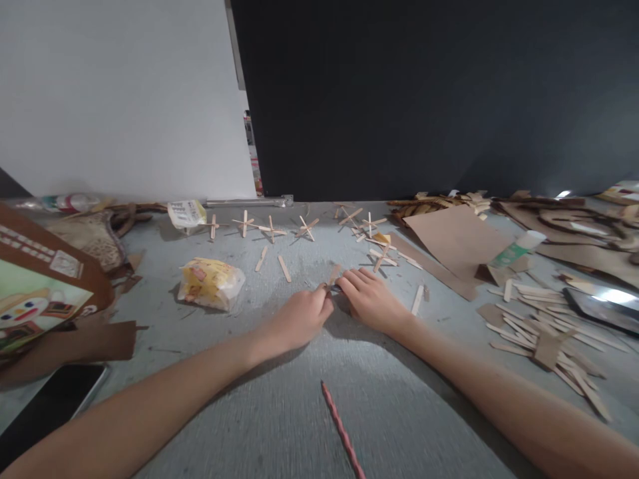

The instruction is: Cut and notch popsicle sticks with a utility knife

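Note:
My left hand (pixel 302 316) is closed, its thumb and fingertips pinching a short wooden craft stick (pixel 334 273) that points up and away from me. Right against it, my right hand (pixel 372 299) is closed too, fingers curled down over something small and dark that I cannot make out. Beyond both hands runs a row of crossed craft sticks, among them one crossed pair (pixel 307 228) in the middle. Two loose craft sticks (pixel 284 269) lie left of my fingertips. Nearer to me is a pink twisted pencil (pixel 340 426), its tip pointing toward my hands.
A yellow plastic packet (pixel 210 284) sits left of my hands. Phones lie at far left (pixel 60 406) and far right. A pile of craft sticks (pixel 544 332), a glue stick (pixel 519 249) and brown cardboard (pixel 454 243) occupy the right. Upright panels close the back.

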